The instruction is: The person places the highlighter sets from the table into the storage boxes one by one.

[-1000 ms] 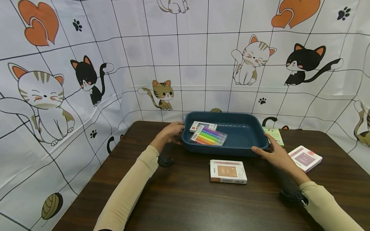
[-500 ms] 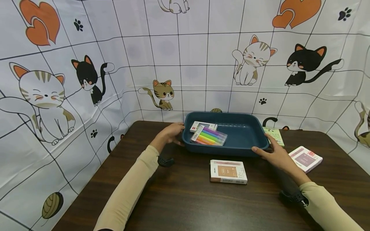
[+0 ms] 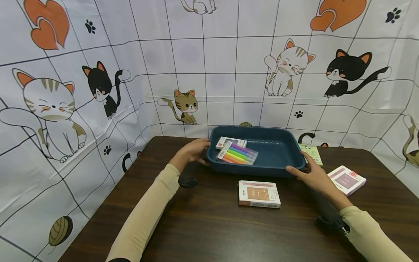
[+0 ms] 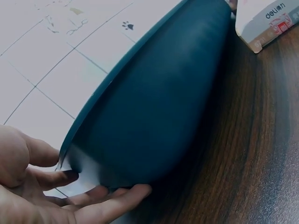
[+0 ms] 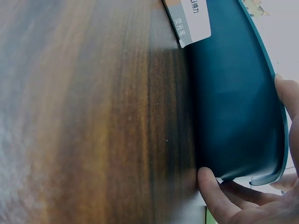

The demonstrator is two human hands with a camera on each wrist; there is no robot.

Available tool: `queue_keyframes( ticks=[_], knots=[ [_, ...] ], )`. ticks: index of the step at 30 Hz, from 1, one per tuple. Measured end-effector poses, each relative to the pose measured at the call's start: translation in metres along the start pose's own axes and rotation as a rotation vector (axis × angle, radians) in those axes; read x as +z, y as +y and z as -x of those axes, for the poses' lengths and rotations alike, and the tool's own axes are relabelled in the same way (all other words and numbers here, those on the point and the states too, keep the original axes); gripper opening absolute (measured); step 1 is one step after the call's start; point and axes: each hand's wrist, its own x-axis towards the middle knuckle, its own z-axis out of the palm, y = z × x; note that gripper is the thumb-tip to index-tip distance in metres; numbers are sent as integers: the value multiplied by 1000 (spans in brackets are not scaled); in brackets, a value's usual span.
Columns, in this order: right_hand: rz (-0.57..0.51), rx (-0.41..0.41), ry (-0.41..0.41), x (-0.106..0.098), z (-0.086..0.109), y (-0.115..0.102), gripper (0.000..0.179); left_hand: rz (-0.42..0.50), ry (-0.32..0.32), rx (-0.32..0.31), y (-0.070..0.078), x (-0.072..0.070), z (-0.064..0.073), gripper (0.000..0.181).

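Observation:
A dark blue plastic tray point(image 3: 268, 149) stands at the back of the table. My left hand point(image 3: 195, 150) grips its left end, and the left wrist view has the thumb at the rim and the other fingers point(image 4: 117, 203) along the end wall. At the right end my right hand point(image 3: 309, 174) holds the tray, with digits at the rim and low on the wall in the right wrist view. Inside the tray, on its left side, a clear pack of coloured highlighters point(image 3: 237, 153) lies partly over a small white box point(image 3: 231, 142).
A white and brown box point(image 3: 259, 194) lies in front of the tray. Right of my right hand is a white and pink box point(image 3: 347, 180). A light green pack point(image 3: 311, 154) lies behind that hand. A cat-print curtain point(image 3: 219, 87) hangs behind the dark wooden table point(image 3: 209, 225).
Both hands stay on the tray, and the tray and boxes keep their places. Only the head view has shifted very slightly.

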Motion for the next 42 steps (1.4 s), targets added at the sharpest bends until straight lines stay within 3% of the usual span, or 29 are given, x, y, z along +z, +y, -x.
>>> queue_keyframes(
  ticks=[5, 14, 20, 42],
  knots=[
    [-14, -1, -8, 1, -2, 2, 108, 59, -26, -10, -3, -5, 1, 52],
    [-40, -10, 2, 2, -3, 3, 107, 64, -80, 23, -5, -10, 0, 55],
    [-65, -7, -8, 2, -3, 3, 107, 117, -116, 17, -8, -15, -4, 54],
    [-231, 19, -83, -1, -2, 0, 107, 115, -133, 13, -6, -15, 0, 55]
  ],
)
